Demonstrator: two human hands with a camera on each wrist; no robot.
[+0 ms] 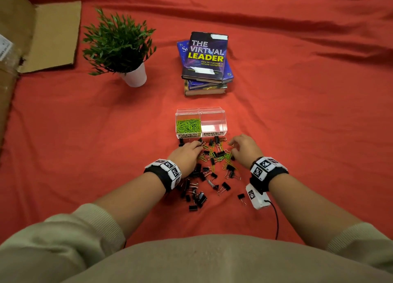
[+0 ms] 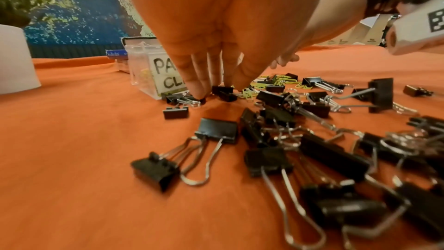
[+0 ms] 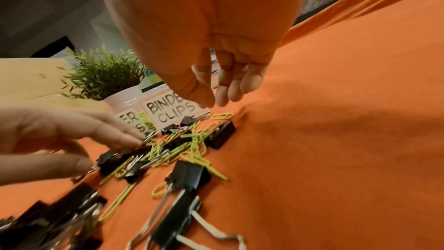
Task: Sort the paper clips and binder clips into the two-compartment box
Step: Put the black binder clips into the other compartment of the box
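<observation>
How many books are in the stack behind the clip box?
3 visible: the top book, a blue book under it, and a bottom book on the cloth. More may be hidden between.

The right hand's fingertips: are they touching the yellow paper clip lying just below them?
Apart. In the right wrist view the right hand hangs above the paper clip, with bare orange cloth between.

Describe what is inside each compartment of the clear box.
In the clear box, the paper clips compartment holds a heap of green paper clips. The binder clips compartment looks empty. What lies beneath the heap is covered.
</observation>
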